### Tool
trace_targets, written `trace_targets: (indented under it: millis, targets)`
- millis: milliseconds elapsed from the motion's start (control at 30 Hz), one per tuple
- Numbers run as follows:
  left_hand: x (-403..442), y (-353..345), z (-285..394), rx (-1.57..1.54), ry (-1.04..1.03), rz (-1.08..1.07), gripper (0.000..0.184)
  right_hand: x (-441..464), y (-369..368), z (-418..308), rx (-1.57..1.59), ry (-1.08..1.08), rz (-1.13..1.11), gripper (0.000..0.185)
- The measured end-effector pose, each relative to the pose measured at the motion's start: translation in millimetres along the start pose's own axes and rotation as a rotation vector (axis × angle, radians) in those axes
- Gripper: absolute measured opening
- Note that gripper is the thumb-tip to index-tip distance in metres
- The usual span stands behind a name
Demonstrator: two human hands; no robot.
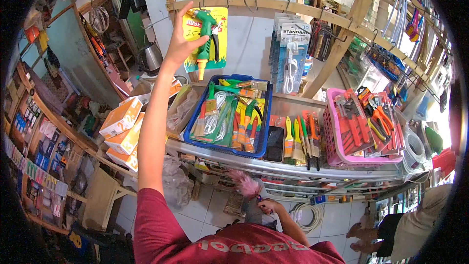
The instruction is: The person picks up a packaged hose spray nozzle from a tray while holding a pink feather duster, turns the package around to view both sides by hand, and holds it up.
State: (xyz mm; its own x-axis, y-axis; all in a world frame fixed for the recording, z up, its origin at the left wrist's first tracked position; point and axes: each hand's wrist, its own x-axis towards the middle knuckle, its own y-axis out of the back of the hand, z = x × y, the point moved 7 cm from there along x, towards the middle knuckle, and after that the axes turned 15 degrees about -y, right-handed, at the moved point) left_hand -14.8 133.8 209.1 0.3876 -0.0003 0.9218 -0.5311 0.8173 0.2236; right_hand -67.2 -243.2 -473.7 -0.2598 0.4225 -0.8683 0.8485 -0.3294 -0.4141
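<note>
My left hand (181, 44) reaches up to the wooden rail, fingers stretched out and thumb spread. It lies against the left edge of a yellow card with a green hose nozzle (207, 34), which hangs from a hook; whether the fingers press on the card I cannot tell. Low in front of me, my right hand (268, 206) is closed round the handle of a pink feather duster (244, 184), its plumes below the counter edge. Under the hanging nozzle stands a blue basket (225, 152) of paintbrushes and other packets.
A pink basket (332, 139) of tools stands at the counter's right. Between the baskets lie a black phone (274, 143) and several loose brushes (298, 139). Packaged cords (289, 63) hang from the rail (273, 4). Orange-white boxes (122, 117) are stacked left. Another person (415, 225) stands at lower right.
</note>
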Motion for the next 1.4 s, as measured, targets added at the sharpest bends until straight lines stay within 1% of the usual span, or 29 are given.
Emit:
trace_targets:
  millis: [167,267,367,467,533,667,767,800,833,867,933,1067,1100,1200,1267,1300,1367,1400]
  targets:
    - [-1,5,6,0.040,-0.033,0.015,0.090,2,-1,2,-0.059,-0.036,-0.016,0.028]
    - [-5,6,-6,-0.055,0.001,0.035,0.090,5,-1,5,-0.038,-0.077,-0.090,0.029]
    - [-8,7,-21,-0.123,0.043,0.125,0.092,6,4,4,0.130,-0.048,-0.094,0.026]
    - [-7,5,-40,-0.153,0.141,0.137,0.090,8,14,6,0.047,-0.034,0.056,0.027]
    - [-5,3,-50,-0.165,0.174,0.148,0.090,9,15,5,0.013,0.043,0.117,0.027]
    - [0,4,-85,-0.204,0.193,0.150,0.088,11,20,1,-0.006,0.138,0.165,0.027]
    - [5,2,-106,-0.184,0.199,0.145,0.089,14,27,7,0.015,0.044,0.261,0.027]
    - [7,0,-112,-0.181,0.194,0.142,0.089,19,28,8,-0.001,0.028,0.160,0.024]
    - [9,-2,-119,-0.180,0.192,0.139,0.090,19,29,8,-0.016,0.011,0.058,0.025]
    - [11,-4,-125,-0.178,0.191,0.137,0.090,20,25,10,-0.030,-0.006,-0.043,0.030]
    - [12,-7,-139,-0.169,0.200,0.141,0.090,23,32,12,-0.003,0.034,0.028,0.028]
    - [16,-11,-165,-0.120,0.205,0.144,0.091,-7,31,7,0.051,0.153,0.229,0.024]
    - [18,-9,-169,-0.028,0.158,0.132,0.091,-16,24,3,0.091,0.141,0.223,0.023]
    - [21,-9,-170,0.259,0.047,0.092,0.093,-26,17,-2,0.181,0.105,0.204,0.027]
    - [20,-7,-200,0.050,0.087,0.077,0.094,-13,30,0,0.197,0.100,0.198,0.029]
    - [17,-8,-209,-0.056,0.103,0.073,0.095,-9,29,1,0.225,0.097,0.098,0.030]
    - [11,-8,-212,0.025,0.032,0.013,0.101,-11,32,2,0.202,0.125,0.084,0.030]
    - [10,-10,-201,0.067,-0.002,-0.018,0.104,-13,32,1,0.189,0.139,0.075,0.030]
